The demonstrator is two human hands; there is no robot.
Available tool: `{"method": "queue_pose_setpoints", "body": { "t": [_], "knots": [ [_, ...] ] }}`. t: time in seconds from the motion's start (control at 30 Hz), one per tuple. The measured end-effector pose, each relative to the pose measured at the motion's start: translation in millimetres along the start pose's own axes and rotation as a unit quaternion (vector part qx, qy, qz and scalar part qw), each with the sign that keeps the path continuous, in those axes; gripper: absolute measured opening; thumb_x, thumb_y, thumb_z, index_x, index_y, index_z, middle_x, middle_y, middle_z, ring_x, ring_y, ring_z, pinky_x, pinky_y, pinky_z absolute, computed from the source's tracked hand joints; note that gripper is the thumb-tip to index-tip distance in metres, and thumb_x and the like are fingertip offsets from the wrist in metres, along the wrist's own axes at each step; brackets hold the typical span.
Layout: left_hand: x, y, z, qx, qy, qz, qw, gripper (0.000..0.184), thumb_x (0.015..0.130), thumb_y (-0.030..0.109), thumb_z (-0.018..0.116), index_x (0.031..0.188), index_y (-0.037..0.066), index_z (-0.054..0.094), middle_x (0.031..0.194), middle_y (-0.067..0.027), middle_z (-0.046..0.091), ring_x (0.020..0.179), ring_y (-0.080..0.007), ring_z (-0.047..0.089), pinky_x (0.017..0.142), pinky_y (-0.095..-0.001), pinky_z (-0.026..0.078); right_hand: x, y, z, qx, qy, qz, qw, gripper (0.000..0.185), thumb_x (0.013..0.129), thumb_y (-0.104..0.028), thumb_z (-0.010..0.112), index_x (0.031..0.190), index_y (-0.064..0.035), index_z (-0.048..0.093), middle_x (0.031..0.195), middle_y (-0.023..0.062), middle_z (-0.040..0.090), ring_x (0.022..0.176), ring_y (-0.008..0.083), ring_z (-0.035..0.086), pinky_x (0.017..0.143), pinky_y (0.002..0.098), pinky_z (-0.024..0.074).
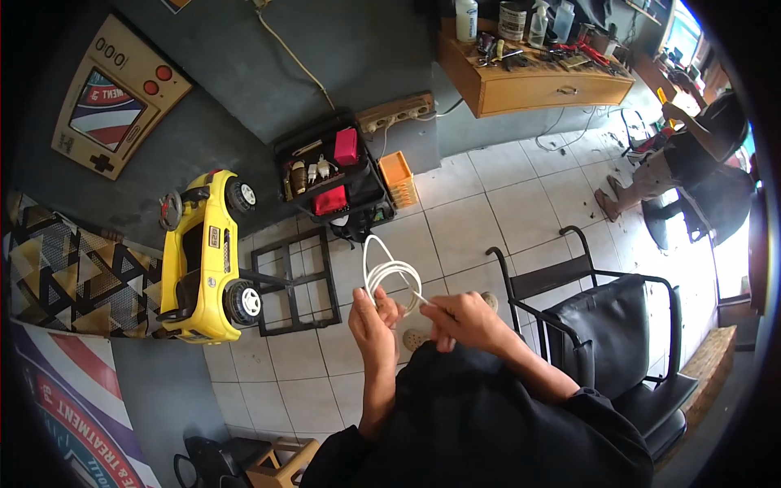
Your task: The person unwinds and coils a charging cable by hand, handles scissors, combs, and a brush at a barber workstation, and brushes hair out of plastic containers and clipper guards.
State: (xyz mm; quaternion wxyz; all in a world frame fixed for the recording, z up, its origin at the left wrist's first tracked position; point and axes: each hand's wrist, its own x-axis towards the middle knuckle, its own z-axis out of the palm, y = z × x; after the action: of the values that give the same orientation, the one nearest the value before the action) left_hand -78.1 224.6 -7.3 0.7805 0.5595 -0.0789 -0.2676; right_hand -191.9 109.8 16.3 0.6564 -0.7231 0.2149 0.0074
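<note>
A thin white cable (396,267) hangs in several round loops in front of my body. My left hand (374,325) is closed round the lower left side of the coil, with the thumb pointing up. Close by on the right, my right hand (468,320) pinches a stretch of the same cable that runs out of the loops. One larger loop stands up above the rest of the coil. The cable's ends are hidden or too small to make out.
Ahead stands a black cart (329,175) beside an orange basket (397,175). A yellow toy car (213,260) and a black metal frame (297,281) are left. Right are a black chair (606,325) and a person (691,154); a wooden drawer table (537,88) holds bottles and tools.
</note>
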Motion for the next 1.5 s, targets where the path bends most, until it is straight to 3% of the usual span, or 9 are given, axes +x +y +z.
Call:
{"method": "queue_pose_setpoints", "body": {
  "t": [0.37,0.47,0.53,0.67,0.8,0.93,0.97,1.1,1.5],
  "knots": [
    [16.9,31.9,-48.4,-0.239,-0.045,-0.029,0.969,0.04,0.098,0.045,0.038,0.085,0.009,0.05,0.058,0.0061,0.021,0.05,-0.0071,0.021,0.055,-0.0245,0.028,-21.7,16.2,-40.8,-0.117,-0.169,-0.048,0.977,0.055,0.087,-0.034,0.063,0.127,0.0021,0.05,0.112,0.0177,0.062,0.103,0.026,0.062,0.087,0.0369,0.0505],
    [11.6,25.3,-50.3,-0.286,-0.127,-0.059,0.948,0.039,0.098,0.044,0.037,0.086,0.009,0.05,0.057,0.0064,0.023,0.049,-0.0067,0.022,0.055,-0.0243,0.029,0.5,30.4,-16.5,0.151,-0.159,-0.162,0.962,0.098,0.072,-0.054,0.072,0.139,0.0061,0.031,0.14,0.0248,0.037,0.131,0.0347,0.037,0.102,0.047,0.0354],
    [10.2,23.2,-52.0,-0.327,-0.186,-0.068,0.924,0.039,0.099,0.044,0.037,0.087,0.009,0.05,0.057,0.0068,0.024,0.05,-0.0065,0.023,0.058,-0.0238,0.029,10.9,28.6,-0.3,0.448,-0.339,-0.201,0.802,0.129,0.059,-0.062,0.077,0.143,0.0085,0.011,0.149,0.0274,0.014,0.139,0.0393,0.014,0.106,0.0526,0.0274],
    [10.2,28.2,-58.9,-0.423,-0.195,-0.065,0.883,0.038,0.1,0.042,0.033,0.095,0.009,0.051,0.057,0.0072,0.025,0.05,-0.0065,0.024,0.061,-0.0236,0.029,14.7,30.8,13.0,0.448,-0.366,-0.284,0.765,0.144,0.051,-0.076,0.072,0.144,0.005,-0.003,0.146,0.0346,0.011,0.137,0.0477,0.01,0.104,0.0584,0.025],
    [14.0,26.9,-71.0,-0.462,-0.231,-0.077,0.853,0.039,0.1,0.042,0.031,0.096,0.009,0.051,0.056,0.0069,0.024,0.051,-0.0071,0.024,0.064,-0.0243,0.032,11.2,26.4,27.6,0.614,-0.315,-0.247,0.68,0.13,0.062,-0.073,0.068,0.146,-0.002,-0.001,0.145,0.0346,0.013,0.136,0.0491,0.011,0.104,0.0593,0.0258],
    [7.6,18.5,-71.1,-0.451,-0.259,-0.114,0.847,0.041,0.1,0.043,0.032,0.097,0.007,0.051,0.054,0.0062,0.022,0.051,-0.0085,0.024,0.06,-0.0264,0.029,22.3,15.7,45.0,0.389,-0.097,-0.166,0.901,0.087,0.087,-0.052,0.055,0.143,0.0036,0.018,0.142,0.0262,0.031,0.134,0.0345,0.031,0.104,0.0487,0.033],
    [6.4,13.4,-69.6,-0.391,-0.283,-0.111,0.869,0.042,0.099,0.044,0.033,0.099,0.006,0.051,0.054,0.0069,0.022,0.051,-0.008,0.024,0.06,-0.0255,0.029,22.4,10.5,51.2,0.412,-0.083,-0.16,0.893,0.051,0.096,-0.034,0.049,0.13,0.0035,0.044,0.127,0.0174,0.051,0.119,0.0207,0.048,0.096,0.0372,0.04],
    [1.9,6.5,-59.9,-0.252,-0.304,-0.077,0.915,0.046,0.098,0.045,0.035,0.101,0.004,0.054,0.054,0.0071,0.021,0.052,-0.0086,0.024,0.06,-0.026,0.029,32.2,4.5,51.7,0.535,-0.033,-0.087,0.839,0.031,0.095,-0.03,0.051,0.089,-0.0006,0.056,0.085,0.0047,0.055,0.085,0.0145,0.053,0.078,0.0304,0.0445],
    [63.7,27.4,-56.0,-0.145,-0.431,-0.178,0.872,0.062,0.094,0.056,0.034,0.099,-0.001,0.059,0.078,-0.0132,0.061,0.087,-0.0275,0.057,0.084,-0.0364,0.041,65.3,-31.9,-2.5,0.099,-0.012,-0.231,0.968,0.033,0.093,-0.025,0.057,0.105,0.0052,0.061,0.081,0.0078,0.063,0.075,0.0112,0.058,0.066,0.0263,0.0469]
  ]
}}
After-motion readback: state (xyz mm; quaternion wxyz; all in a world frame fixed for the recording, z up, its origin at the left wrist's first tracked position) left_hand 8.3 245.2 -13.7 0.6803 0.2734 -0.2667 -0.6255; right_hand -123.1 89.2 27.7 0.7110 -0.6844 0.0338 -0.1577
